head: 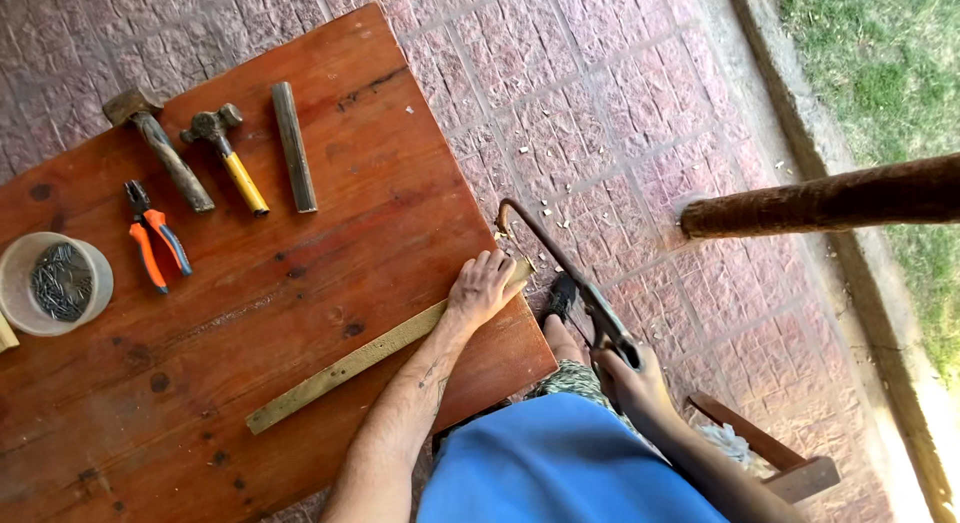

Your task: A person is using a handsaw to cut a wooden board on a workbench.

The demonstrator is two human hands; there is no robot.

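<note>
Left hand (482, 288) flat on wood strip (385, 348), pressing it to table (300, 273) edge, approx 5 o'clock of tabletop. Right hand (625, 375) wrapped round handle of hacksaw (560, 273); saw frame runs off toward 11 o'clock, tip at strip end. Two hammers (190, 148), short bar (294, 146) at 11 o'clock. Pliers (152, 245) (orange/blue grips), tub of nails (55, 281) at 9 o'clock. Wooden pole (830, 198) at 3 o'clock over brick paving (620, 103).
</note>
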